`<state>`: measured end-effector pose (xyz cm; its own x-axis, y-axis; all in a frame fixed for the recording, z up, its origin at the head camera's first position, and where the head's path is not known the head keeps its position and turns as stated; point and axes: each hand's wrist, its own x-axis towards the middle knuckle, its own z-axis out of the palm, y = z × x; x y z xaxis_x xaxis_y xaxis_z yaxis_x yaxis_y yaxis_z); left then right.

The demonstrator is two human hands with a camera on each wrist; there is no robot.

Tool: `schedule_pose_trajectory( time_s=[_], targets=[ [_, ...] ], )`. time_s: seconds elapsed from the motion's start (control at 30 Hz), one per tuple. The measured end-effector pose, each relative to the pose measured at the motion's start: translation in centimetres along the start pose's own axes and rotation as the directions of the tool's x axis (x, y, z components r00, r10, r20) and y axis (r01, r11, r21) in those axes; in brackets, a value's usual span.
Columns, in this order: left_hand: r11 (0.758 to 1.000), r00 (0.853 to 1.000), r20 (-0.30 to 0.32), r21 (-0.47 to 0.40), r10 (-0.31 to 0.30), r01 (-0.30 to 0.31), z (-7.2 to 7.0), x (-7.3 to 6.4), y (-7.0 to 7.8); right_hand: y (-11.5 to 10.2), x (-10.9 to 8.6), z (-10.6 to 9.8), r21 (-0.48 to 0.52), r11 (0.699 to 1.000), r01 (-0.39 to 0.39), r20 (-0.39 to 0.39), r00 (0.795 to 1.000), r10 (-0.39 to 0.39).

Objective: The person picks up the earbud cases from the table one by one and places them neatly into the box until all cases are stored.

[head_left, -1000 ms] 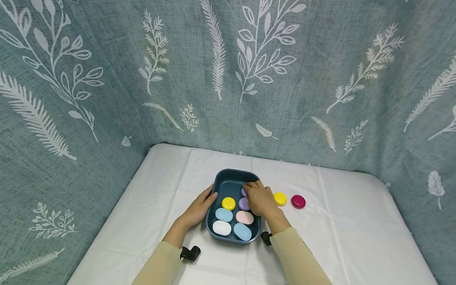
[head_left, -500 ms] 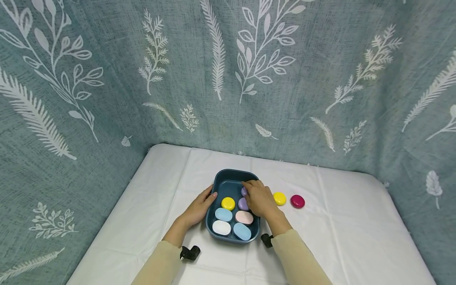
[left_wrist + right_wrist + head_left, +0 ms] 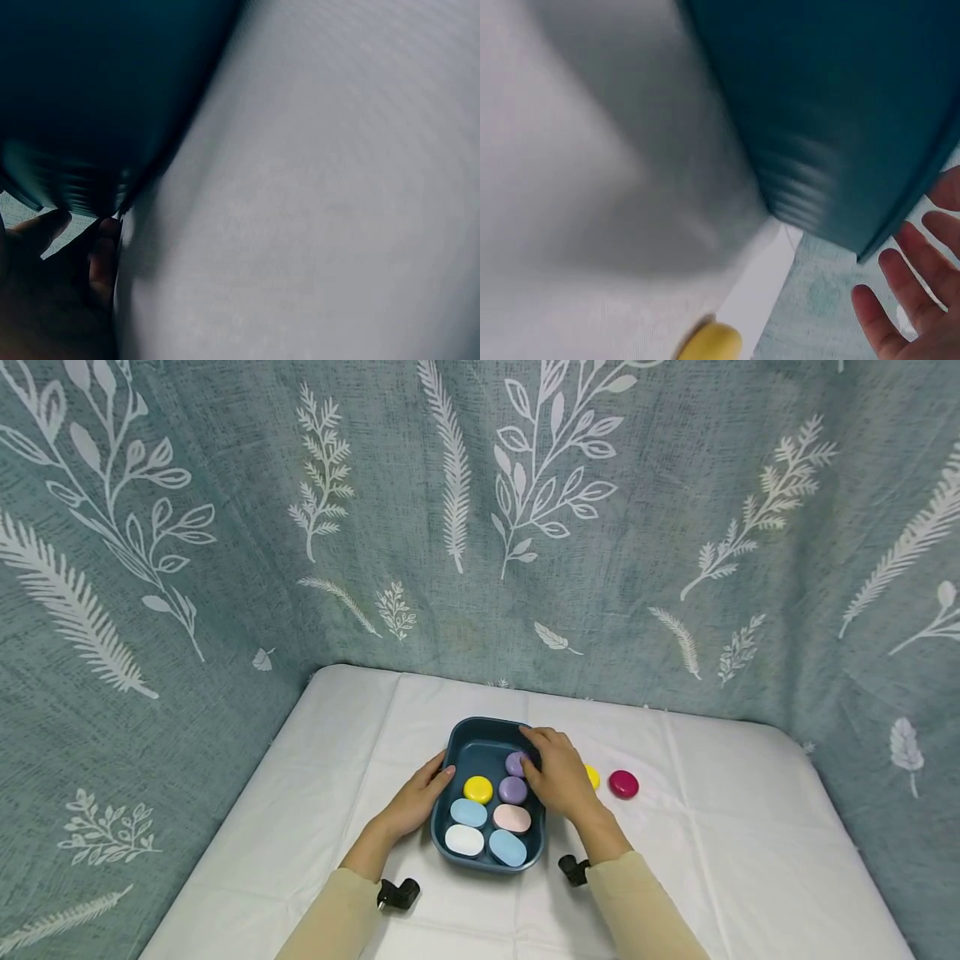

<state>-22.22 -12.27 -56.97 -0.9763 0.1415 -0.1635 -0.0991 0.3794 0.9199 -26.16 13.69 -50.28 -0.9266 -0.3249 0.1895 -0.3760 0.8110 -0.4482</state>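
A dark blue rectangular bin (image 3: 489, 868) stands on the white cloth. My left hand (image 3: 416, 797) holds its left wall, thumb on the rim and fingers outside; in the left wrist view the fingers (image 3: 105, 262) lie low against the outer side. My right hand (image 3: 561, 777) hovers over the right rim, its fingers (image 3: 911, 289) spread and holding nothing. By its thumb lies a round purple piece (image 3: 514, 764), with another purple disc (image 3: 513, 791) just below. Also inside are a yellow disc (image 3: 477, 790), two light blue ovals, a pink oval (image 3: 512, 818) and a white oval (image 3: 464, 840).
Outside the bin on the right, a yellow disc (image 3: 592, 776) is partly hidden by the right hand, with a dark red disc (image 3: 623, 784) beside it. A patterned green-grey curtain (image 3: 480, 527) rises behind and at the sides of the table (image 3: 720, 827).
My right hand has let go of the upper purple piece and drawn up and right toward the rim, uncovering more of both purple pieces. My left hand stays on the bin.
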Motion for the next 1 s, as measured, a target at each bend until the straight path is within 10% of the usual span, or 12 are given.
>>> schedule_pose_trajectory(
  time_s=[0.33,1.0],
  targets=[
    [1.000,1.000,-0.007,-0.001,-0.003,0.003,0.0,0.1,-0.1,3.1,-0.7,-1.7,0.042,0.998,-0.048,-0.121,0.991,0.052],
    [1.000,1.000,0.003,-0.025,0.009,-0.009,0.0,0.0,0.0,7.1,-2.6,-1.1,-0.163,0.963,-0.216,0.022,0.975,0.223]
  ],
)
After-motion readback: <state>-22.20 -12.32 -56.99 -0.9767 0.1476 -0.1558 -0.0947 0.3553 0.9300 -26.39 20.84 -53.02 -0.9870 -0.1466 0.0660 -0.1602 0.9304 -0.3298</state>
